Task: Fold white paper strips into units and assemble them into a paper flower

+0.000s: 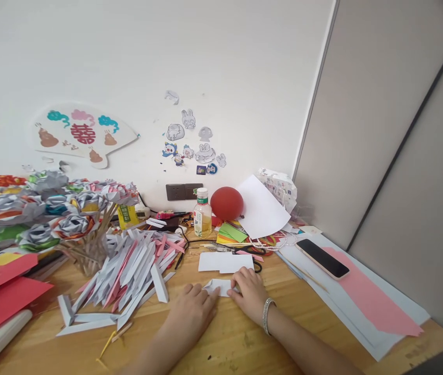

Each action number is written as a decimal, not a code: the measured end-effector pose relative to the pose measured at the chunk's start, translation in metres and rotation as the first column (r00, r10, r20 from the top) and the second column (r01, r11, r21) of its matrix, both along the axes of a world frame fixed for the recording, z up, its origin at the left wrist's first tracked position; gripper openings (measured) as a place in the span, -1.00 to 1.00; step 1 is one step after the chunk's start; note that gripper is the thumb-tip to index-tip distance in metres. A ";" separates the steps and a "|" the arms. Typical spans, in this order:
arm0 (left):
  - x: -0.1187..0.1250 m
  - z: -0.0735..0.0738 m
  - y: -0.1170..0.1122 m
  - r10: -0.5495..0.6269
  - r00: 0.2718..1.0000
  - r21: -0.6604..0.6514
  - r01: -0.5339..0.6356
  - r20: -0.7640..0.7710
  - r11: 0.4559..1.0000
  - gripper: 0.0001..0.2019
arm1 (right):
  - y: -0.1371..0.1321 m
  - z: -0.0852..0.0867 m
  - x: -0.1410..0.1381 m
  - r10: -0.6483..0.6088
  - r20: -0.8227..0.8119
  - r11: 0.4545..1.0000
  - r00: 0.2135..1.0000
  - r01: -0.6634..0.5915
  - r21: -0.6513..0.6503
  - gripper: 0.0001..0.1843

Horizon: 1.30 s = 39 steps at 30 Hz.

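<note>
A wooden desk [240, 346] meets a white wall. Our left hand [190, 310] lies flat and wide, fingertips on a folded white paper [217, 286]. At the paper's 3 o'clock our right hand [250, 294] curls over its end; we cannot tell if it pinches. Strips [127, 271] pile at 9 o'clock and a phone [321, 258] lies at 2.

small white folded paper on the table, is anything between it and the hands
Nothing visible does. The left hand and right hand both touch the small folded paper, one at each end. A flat white sheet lies just behind it and the pile of folded strips sits off to the left, neither in between.
</note>
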<state>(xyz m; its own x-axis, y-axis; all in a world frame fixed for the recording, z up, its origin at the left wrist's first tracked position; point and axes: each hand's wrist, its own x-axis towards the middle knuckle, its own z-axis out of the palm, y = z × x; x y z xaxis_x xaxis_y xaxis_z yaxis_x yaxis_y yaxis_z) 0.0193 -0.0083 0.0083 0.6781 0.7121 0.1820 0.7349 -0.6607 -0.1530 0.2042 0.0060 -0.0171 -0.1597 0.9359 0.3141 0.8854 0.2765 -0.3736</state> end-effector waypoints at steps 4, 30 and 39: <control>0.008 0.001 -0.007 0.017 0.996 -0.014 -0.016 0.089 1.000 -0.70 | -0.001 0.002 -0.001 0.015 -0.051 1.000 0.999 -0.014 0.021 -0.94; -0.017 0.005 0.005 -0.279 0.932 -0.044 0.297 0.232 0.954 -0.67 | -0.004 0.017 0.011 0.455 0.138 0.880 0.880 -0.468 0.078 -0.74; -0.026 -0.005 0.017 -0.169 0.964 0.021 0.168 0.207 0.986 -0.81 | 0.002 0.014 0.015 0.369 0.203 0.915 0.907 -0.393 0.092 -0.69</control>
<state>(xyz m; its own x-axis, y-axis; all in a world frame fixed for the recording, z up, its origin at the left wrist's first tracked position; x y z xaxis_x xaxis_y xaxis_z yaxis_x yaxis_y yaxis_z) -0.0071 0.0091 0.0031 0.7353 0.5899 0.3335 0.6288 -0.7775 -0.0112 0.2197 0.0078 -0.0027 -0.5607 0.7460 0.3593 0.7510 0.6409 -0.1588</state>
